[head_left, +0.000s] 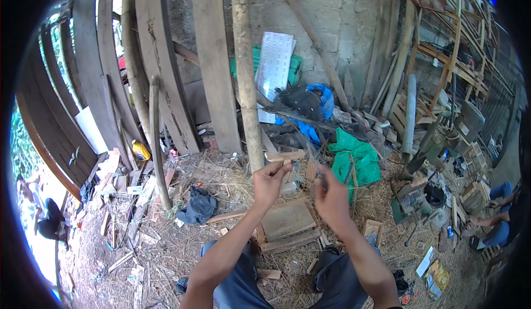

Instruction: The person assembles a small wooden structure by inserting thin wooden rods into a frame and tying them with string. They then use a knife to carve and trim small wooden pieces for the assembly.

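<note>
My left hand (269, 183) is closed on a short, pale piece of wood (285, 156), which lies sideways above the fingers. Close by on the right, my right hand (333, 195) is wrapped round a tool whose thin greyish blade (312, 153) is smeared by motion. It looks like a knife, though its edge and handle cannot be made out clearly. The blade stands close to the right end of the wood; whether they touch is unclear. Below both hands, a low wooden frame with a flat board (287, 221) sits on the ground between my legs.
A wooden pole (246, 76) rises just beyond my hands. Past it lie a green plastic sheet (358, 157) and blue sheeting (321, 99). A black bag (199, 205) rests at left. Wood scraps and shavings litter the ground. People sit at the far left and right (500, 220).
</note>
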`<act>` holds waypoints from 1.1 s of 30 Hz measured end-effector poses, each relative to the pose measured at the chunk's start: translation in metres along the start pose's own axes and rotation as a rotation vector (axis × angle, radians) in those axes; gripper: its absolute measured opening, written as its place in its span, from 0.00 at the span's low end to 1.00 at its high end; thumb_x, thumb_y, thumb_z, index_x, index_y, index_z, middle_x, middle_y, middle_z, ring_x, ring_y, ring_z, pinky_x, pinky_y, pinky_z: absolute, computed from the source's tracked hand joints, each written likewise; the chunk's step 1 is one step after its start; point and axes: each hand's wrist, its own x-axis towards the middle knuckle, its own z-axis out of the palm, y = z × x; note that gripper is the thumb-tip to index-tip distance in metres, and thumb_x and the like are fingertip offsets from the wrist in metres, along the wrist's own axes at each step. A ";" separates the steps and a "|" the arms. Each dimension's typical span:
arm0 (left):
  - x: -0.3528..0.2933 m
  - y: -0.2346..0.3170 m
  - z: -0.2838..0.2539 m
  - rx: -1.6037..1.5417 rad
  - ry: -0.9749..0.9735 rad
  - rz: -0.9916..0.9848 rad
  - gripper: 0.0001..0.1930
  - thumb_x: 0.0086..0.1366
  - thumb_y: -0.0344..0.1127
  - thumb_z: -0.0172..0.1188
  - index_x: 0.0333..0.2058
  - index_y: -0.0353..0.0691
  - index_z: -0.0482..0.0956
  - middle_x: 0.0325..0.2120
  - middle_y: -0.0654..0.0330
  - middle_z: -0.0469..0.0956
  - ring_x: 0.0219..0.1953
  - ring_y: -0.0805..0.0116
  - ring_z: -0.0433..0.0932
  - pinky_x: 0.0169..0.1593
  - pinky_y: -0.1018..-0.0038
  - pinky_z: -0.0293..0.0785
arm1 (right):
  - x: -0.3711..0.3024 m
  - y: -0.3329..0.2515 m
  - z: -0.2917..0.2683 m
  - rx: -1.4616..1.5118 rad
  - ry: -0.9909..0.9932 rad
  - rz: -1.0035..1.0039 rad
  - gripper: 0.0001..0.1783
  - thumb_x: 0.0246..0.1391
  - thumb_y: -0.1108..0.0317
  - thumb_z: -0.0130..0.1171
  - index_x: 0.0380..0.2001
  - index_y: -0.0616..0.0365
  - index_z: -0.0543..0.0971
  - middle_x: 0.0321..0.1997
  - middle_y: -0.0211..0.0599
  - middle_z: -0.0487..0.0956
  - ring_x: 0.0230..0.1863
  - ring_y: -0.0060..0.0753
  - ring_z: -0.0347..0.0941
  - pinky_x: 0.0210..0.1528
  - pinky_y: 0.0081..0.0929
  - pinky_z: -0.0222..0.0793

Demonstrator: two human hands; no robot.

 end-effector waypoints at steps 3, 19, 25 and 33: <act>0.010 0.001 0.000 -0.677 0.136 -0.257 0.09 0.63 0.33 0.59 0.39 0.36 0.79 0.31 0.63 0.80 0.32 0.74 0.79 0.35 0.79 0.76 | 0.008 0.027 -0.005 0.299 0.013 0.246 0.15 0.59 0.63 0.54 0.46 0.59 0.76 0.21 0.34 0.78 0.17 0.22 0.65 0.21 0.25 0.59; 0.008 -0.037 -0.014 -1.092 0.186 -0.430 0.14 0.69 0.40 0.49 0.46 0.36 0.69 0.42 0.58 0.76 0.45 0.66 0.77 0.51 0.71 0.77 | 0.003 0.003 0.031 0.798 -0.196 0.342 0.13 0.55 0.69 0.57 0.42 0.64 0.77 0.36 0.35 0.82 0.33 0.21 0.71 0.37 0.22 0.64; 0.003 -0.031 0.001 -1.143 0.160 -0.417 0.16 0.69 0.41 0.48 0.48 0.37 0.69 0.43 0.57 0.76 0.46 0.68 0.76 0.52 0.73 0.75 | -0.002 -0.001 0.047 0.848 -0.061 0.141 0.16 0.51 0.70 0.64 0.42 0.64 0.76 0.36 0.36 0.80 0.22 0.12 0.67 0.17 0.13 0.58; -0.018 0.001 0.002 -0.787 -0.201 -0.801 0.15 0.70 0.39 0.46 0.48 0.36 0.70 0.43 0.58 0.76 0.45 0.72 0.74 0.47 0.77 0.72 | 0.005 -0.009 0.005 1.081 -0.221 0.457 0.18 0.49 0.67 0.67 0.40 0.64 0.74 0.23 0.24 0.72 0.15 0.10 0.58 0.15 0.14 0.49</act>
